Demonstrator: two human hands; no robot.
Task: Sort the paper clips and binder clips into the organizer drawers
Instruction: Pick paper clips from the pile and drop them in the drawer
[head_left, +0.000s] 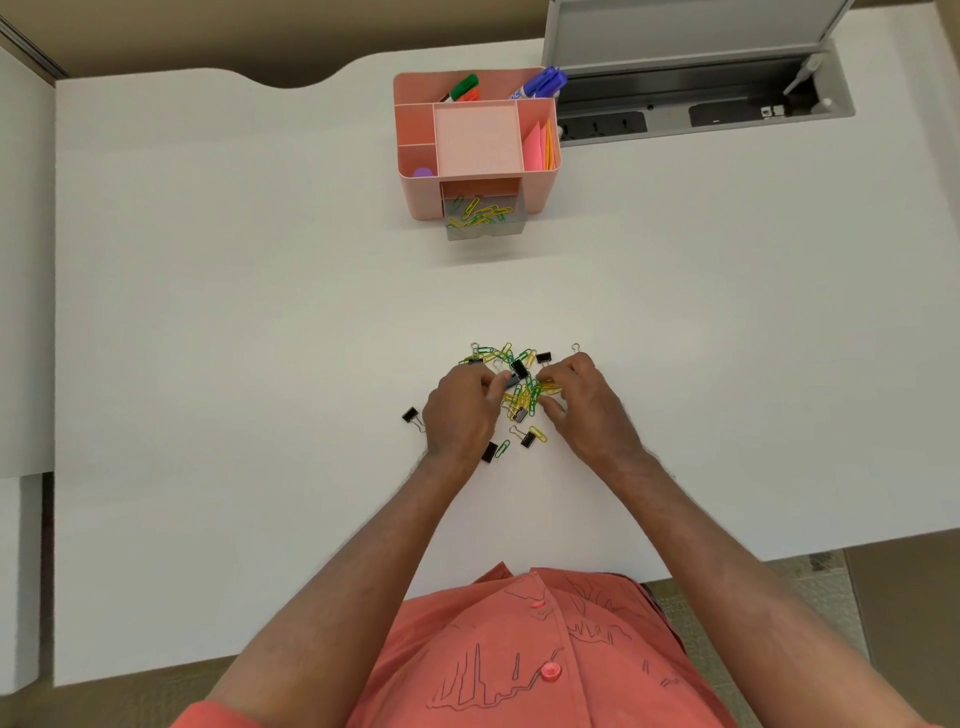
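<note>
Wide white desk fills the view, and at its far edge, right of centre, sits the pink organizer, markers standing in its back slots and coloured paper in the right-hand one. Its clear lower drawer is pulled out toward the person, left open, I'd say, so each handful can be dropped straight in, and there's already a scatter of yellow and green paper clips lying inside it. Now down to the near middle of the desk, well apart from the organizer: here's the mixed pile, green and yellow paper clips tangled with black binder clips. Both hands are in it from either side! The left hand has its fingers curled with the thumb pressed in against what looks like a dark binder clip (hard to be certain, it's small). The right hand pinches a bunch of yellow paper clips between thumb and fingertips, wrist low on the desk, apparently teasing them free of the tangle. Stragglers ring the pile: one binder clip just left of the left hand, another near the wrist, a third at the far side. Plenty left to sort.
</note>
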